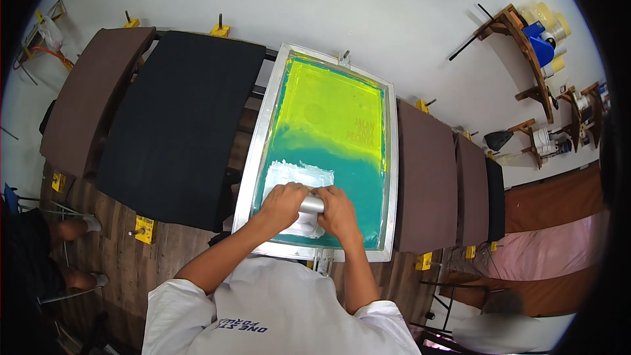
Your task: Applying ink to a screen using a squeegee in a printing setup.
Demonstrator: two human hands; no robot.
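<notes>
A silver-handled squeegee (311, 204) lies across the near part of a screen printing frame (393, 177), and both my hands are closed on it. My left hand (284, 204) grips its left side; my right hand (336, 213) wraps its right end. The squeegee's lower edge is hidden by my hands. White ink (297, 175) is spread on the mesh just beyond my fingers, with more beneath them. Teal covers the near half of the screen mesh (358, 181), while the far half is bright yellow-green (322, 95) with faint lettering.
A black cloth-covered board (184, 118) and a brown board (98, 92) stand to the left. More brown boards (427, 177) line the right, with yellow brackets (144, 230) along the row. Wall shelves (526, 52) hold supplies. People sit at far left and lower right.
</notes>
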